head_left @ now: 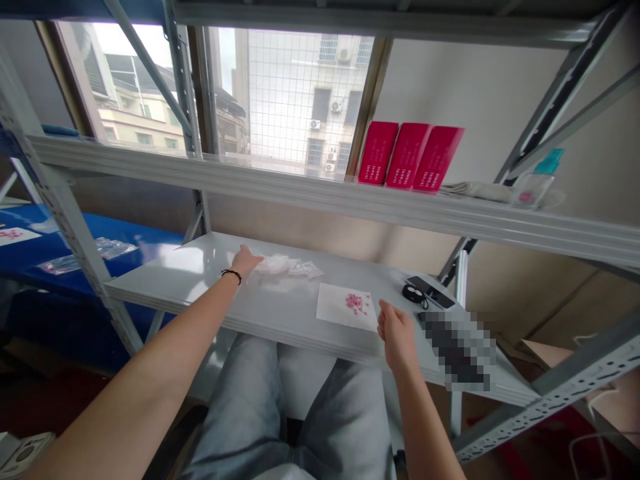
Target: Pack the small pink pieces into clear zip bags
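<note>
My left hand, a dark band round its wrist, reaches to the left end of a heap of thin clear plastic bags on the shelf. Its thumb stands apart from its fingers at the edge of the heap; I see nothing held in it. My right hand is closed with curled fingers beside the right edge of a white paper sheet. Whatever is inside those fingers, if anything, is hidden. Small pink pieces lie in a loose pile on the sheet.
A black round case and a dark phone-like slab lie at the right. Red boxes and a teal-topped spray bottle stand on the upper shelf. At left, a blue table holds plastic packets.
</note>
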`<control>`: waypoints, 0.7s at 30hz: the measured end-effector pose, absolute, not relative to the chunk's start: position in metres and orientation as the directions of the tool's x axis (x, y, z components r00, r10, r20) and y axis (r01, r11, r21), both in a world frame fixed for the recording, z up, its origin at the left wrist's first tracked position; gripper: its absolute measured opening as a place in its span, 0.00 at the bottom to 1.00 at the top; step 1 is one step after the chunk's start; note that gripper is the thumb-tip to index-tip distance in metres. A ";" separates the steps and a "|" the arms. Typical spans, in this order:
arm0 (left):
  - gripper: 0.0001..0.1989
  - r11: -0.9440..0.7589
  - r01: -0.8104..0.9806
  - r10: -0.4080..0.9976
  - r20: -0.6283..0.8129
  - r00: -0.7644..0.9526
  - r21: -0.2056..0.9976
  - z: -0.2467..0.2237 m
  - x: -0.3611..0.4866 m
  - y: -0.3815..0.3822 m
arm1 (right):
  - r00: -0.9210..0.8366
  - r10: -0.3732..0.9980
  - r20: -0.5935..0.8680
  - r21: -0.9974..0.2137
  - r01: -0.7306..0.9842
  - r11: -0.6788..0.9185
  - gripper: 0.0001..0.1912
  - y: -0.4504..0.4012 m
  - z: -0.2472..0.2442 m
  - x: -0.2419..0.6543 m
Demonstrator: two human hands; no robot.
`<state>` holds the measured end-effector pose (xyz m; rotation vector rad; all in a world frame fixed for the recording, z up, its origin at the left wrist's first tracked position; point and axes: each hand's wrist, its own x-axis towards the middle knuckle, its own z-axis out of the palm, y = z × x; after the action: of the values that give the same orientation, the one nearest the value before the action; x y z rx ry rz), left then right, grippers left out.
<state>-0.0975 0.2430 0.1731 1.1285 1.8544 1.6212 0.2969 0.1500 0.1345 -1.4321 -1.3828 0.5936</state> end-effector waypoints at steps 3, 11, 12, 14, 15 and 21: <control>0.25 0.159 0.572 0.824 0.211 -0.526 0.804 0.164 -0.120 0.239 | 0.176 0.922 0.344 -0.745 0.649 0.155 0.23 0.197 0.134 0.302; 0.14 0.133 0.929 0.945 0.238 -0.223 0.345 0.152 -0.147 0.190 | -0.050 0.949 0.312 -0.346 0.924 0.163 0.20 0.239 0.120 0.294; 0.16 0.119 0.945 0.949 0.246 -0.199 0.303 0.148 -0.146 0.182 | -0.071 0.949 0.306 -0.310 0.935 0.170 0.19 0.239 0.118 0.293; 0.18 0.090 0.968 0.949 0.275 -0.155 0.235 0.139 -0.143 0.167 | -0.105 0.949 0.297 -0.247 0.952 0.182 0.17 0.239 0.116 0.291; 0.18 0.079 0.975 0.946 0.294 -0.139 0.209 0.135 -0.141 0.161 | -0.116 0.948 0.295 -0.219 0.958 0.185 0.17 0.238 0.115 0.290; 0.11 0.035 0.982 0.920 0.377 -0.103 0.184 0.122 -0.135 0.142 | -0.141 0.944 0.298 -0.092 0.980 0.176 0.18 0.235 0.116 0.286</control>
<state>-0.1350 0.1424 0.1222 2.1988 2.3645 0.6631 0.2860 0.2347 0.1161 -1.8405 -2.1685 -0.1793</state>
